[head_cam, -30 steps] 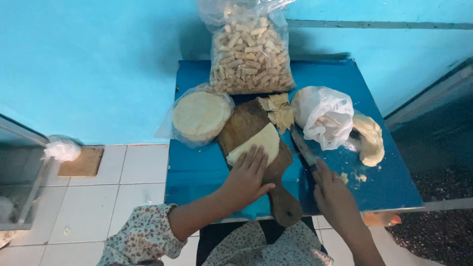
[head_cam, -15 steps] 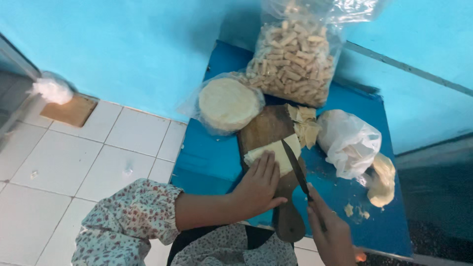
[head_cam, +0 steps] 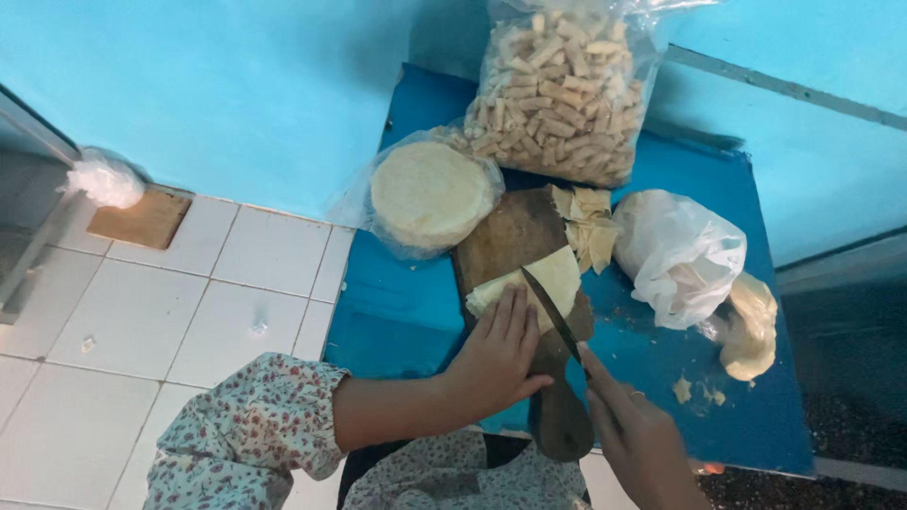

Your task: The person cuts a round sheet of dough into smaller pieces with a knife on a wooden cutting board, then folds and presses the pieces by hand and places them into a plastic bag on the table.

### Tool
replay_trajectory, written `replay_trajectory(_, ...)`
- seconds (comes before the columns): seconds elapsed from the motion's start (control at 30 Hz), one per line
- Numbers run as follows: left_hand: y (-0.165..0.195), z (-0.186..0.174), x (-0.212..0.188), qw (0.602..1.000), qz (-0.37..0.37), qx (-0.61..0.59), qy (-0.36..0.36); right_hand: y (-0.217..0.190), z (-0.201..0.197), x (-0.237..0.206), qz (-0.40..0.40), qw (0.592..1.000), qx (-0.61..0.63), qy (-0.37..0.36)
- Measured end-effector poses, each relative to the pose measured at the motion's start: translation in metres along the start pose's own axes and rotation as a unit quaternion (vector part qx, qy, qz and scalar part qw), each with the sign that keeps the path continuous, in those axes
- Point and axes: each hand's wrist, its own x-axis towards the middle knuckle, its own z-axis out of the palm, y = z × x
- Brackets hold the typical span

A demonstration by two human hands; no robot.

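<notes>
Head view looks down on a blue bench [head_cam: 406, 321] set against a turquoise wall, with white floor tiles to its left. At the back stands a large clear plastic bag [head_cam: 562, 90] full of pale, short stick-shaped pieces. In front of it and to the left, a second clear bag holds a round stack of flat pale discs [head_cam: 430, 194]. To the right lies a crumpled white plastic bag [head_cam: 678, 255] (its contents cannot be made out), with a lump of pale dough [head_cam: 751, 326] just beside it and a few crumbs near that. Between the bags sits a brown wooden cutting board [head_cam: 505, 236], bearing a small pile of cut square pieces [head_cam: 588, 222] at its far right corner and a folded pale sheet [head_cam: 548, 283] across its middle. The left hand [head_cam: 496, 354] lies flat, fingers spread narrowly, pressing the near edge of the sheet. The right hand [head_cam: 638, 439] is closed around the handle of a knife [head_cam: 553, 312], whose blade rests across the sheet just beside the left fingertips.
</notes>
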Motion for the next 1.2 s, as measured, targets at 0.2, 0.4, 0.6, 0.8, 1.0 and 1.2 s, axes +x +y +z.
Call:
replay_trajectory(0.2, -0.005, -0.003, -0.005, 1.000, 0.008, 0.012, -0.003, -0.010, -0.006, 0.000, -0.018, 1.000, -0.012, -0.006)
replay_trajectory(0.4, -0.010, -0.005, -0.009, 1.000, 0.010, 0.013, -0.018, -0.015, -0.006, -0.001, -0.006, 0.998, -0.043, -0.035)
replay_trajectory(0.6, -0.012, -0.010, -0.013, 1.000, 0.007, 0.017, -0.009, -0.012, -0.002, -0.005, -0.055, 0.998, -0.002, -0.022)
replay_trajectory(0.8, -0.013, -0.018, -0.013, 1.000, 0.005, 0.019, -0.008, -0.015, 0.003, -0.007, -0.037, 0.999, 0.001, -0.035)
replay_trajectory(1.0, -0.014, -0.023, -0.013, 1.000, 0.010, 0.023, -0.002, -0.022, 0.000, -0.005, -0.024, 0.999, -0.011, -0.043)
replay_trajectory(1.2, -0.014, -0.025, -0.013, 1.000, 0.006, 0.015, -0.003, -0.027, -0.005, -0.005, -0.032, 0.998, 0.004, -0.061)
